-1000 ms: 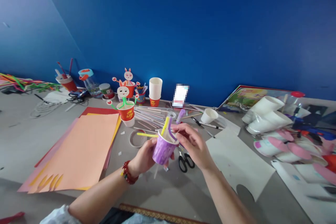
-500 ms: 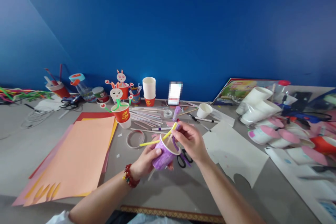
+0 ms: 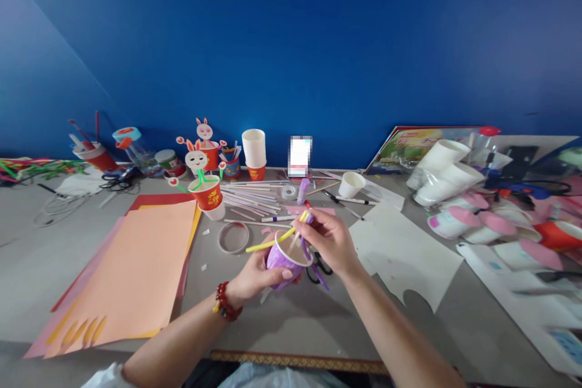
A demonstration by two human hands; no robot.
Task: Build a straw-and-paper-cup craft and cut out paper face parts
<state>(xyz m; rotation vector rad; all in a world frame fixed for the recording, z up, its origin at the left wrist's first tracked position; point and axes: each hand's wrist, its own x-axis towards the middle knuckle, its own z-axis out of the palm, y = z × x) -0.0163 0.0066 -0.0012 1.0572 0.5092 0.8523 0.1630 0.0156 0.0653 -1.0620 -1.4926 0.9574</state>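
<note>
My left hand (image 3: 255,274) is wrapped round a purple paper cup (image 3: 282,259), held tilted above the grey table (image 3: 291,321). A yellow straw (image 3: 273,239) sticks out of the cup toward the left. My right hand (image 3: 328,239) pinches a purple straw (image 3: 305,236) at the cup's rim. Black-handled scissors (image 3: 319,267) lie on the table just behind the cup, partly hidden by my right hand.
Orange and red paper sheets (image 3: 136,267) lie at the left, a cut white sheet (image 3: 404,251) at the right. A tape ring (image 3: 233,237), loose straws (image 3: 250,197), rabbit-decorated red cups (image 3: 207,191), a white cup stack (image 3: 253,148) and white cup piles (image 3: 448,173) line the back.
The cup has tipped further over in my left hand and drifted slightly. My right hand has moved down onto the purple straw at the rim. The view has shifted a little.
</note>
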